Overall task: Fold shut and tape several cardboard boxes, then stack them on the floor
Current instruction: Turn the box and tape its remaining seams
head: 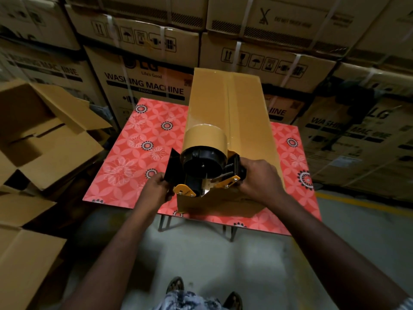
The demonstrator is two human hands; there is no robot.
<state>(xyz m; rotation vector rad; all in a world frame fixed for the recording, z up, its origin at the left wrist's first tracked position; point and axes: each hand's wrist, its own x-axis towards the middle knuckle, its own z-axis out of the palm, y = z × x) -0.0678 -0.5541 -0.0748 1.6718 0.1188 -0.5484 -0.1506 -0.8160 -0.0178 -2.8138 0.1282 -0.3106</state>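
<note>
Both hands on the tape dispenser (201, 166) at the near end of a closed box (241, 108).

Left fingers (159, 179) curl round the black handle side and right fingers (245, 164) wrap the frame by the blade, so both grip tight (tape roll (204, 136) sits on top). The dispenser is at the box's near top edge. The box lies lengthways on the red flowered surface (134, 153), flaps folded shut. The centre seam looks taped, though glare leaves that unsure. Likely step: run the strip over the near edge and cut it. Stay centred on the seam, pull tape down the front face, tilt so the blade bites, then press the tail flat. Open boxes (44, 139) sit left.
</note>
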